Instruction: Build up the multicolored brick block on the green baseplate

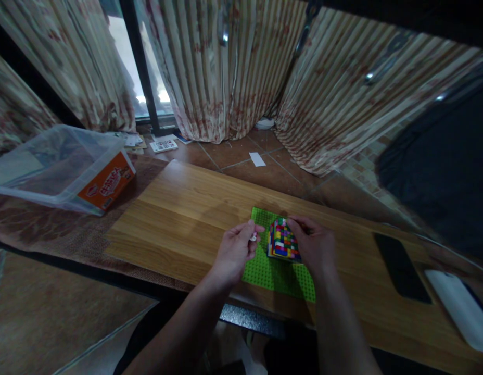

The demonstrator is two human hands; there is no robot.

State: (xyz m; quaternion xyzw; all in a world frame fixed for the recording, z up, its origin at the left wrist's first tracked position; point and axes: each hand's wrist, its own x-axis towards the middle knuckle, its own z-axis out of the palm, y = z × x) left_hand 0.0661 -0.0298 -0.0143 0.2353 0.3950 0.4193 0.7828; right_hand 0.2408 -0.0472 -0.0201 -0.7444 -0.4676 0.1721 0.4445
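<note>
A green studded baseplate (pixel 270 272) lies on the wooden table (pixel 179 219). On it stands a block built of many small coloured bricks (pixel 282 240). My right hand (pixel 314 245) is wrapped round the right side of this block, fingers closed on it. My left hand (pixel 236 250) is just left of the block, its thumb and fingers pinched on a small white piece (pixel 253 237).
A clear plastic bin (pixel 58 166) with an orange label sits at the left. A black phone (pixel 401 266) and a white object (pixel 460 307) lie at the right. Curtains hang behind, and papers lie on the tiled floor.
</note>
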